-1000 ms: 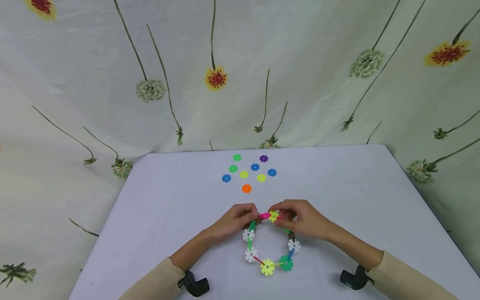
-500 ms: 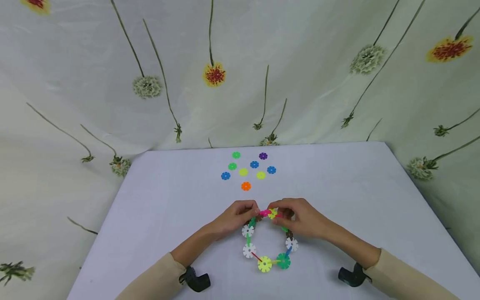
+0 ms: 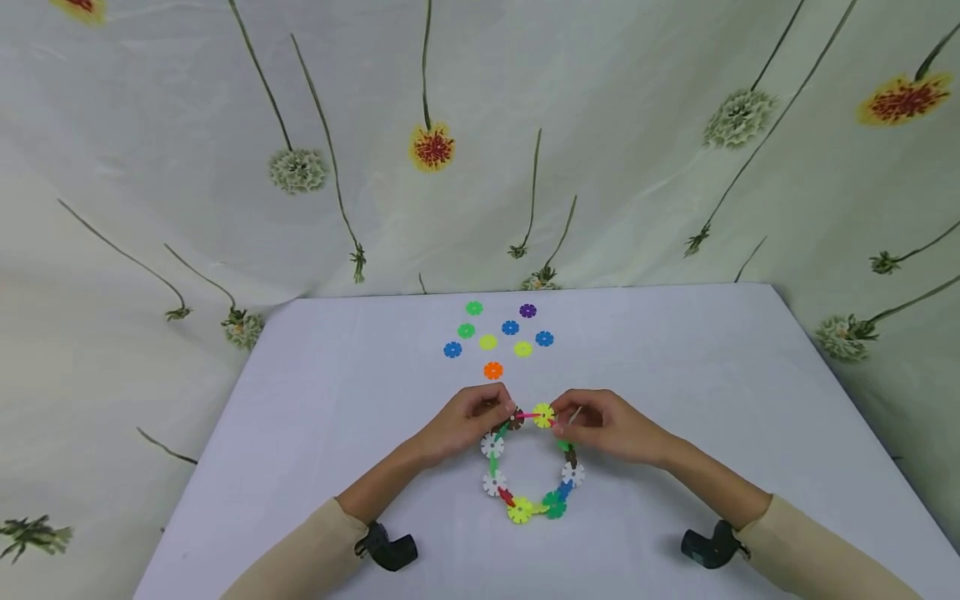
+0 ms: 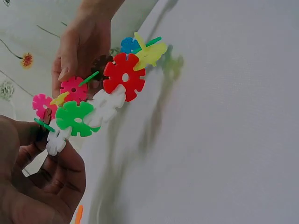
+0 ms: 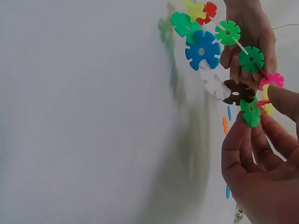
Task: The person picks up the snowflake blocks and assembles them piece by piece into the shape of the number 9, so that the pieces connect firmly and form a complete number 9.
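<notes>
A ring of slotted plastic flower discs (image 3: 520, 510), pushed into one another edge to edge, is held between the two hands. It mixes white, yellow, green, brown, pink, red and blue pieces. At its far left, my left hand (image 3: 468, 423) pinches the ring by a brown disc (image 3: 515, 418). My right hand (image 3: 611, 425) pinches the far right part, beside a yellow disc (image 3: 543, 415). In the right wrist view a green disc (image 5: 251, 112) sits between thumb and fingers. The left wrist view shows the ring hanging over the table, its shadow below.
Several loose discs lie flat beyond the hands, among them an orange disc (image 3: 492, 370), a purple disc (image 3: 528, 311) and a blue disc (image 3: 452, 349). The white table (image 3: 337, 392) ends at a flower-printed cloth (image 3: 622, 167). A black wrist camera (image 3: 388, 548) is on each forearm.
Both hands have shifted slightly away from the body, and the ring's near side has swung away too. The pink disc beside the yellow one now shows edge-on. Both grips persist.
</notes>
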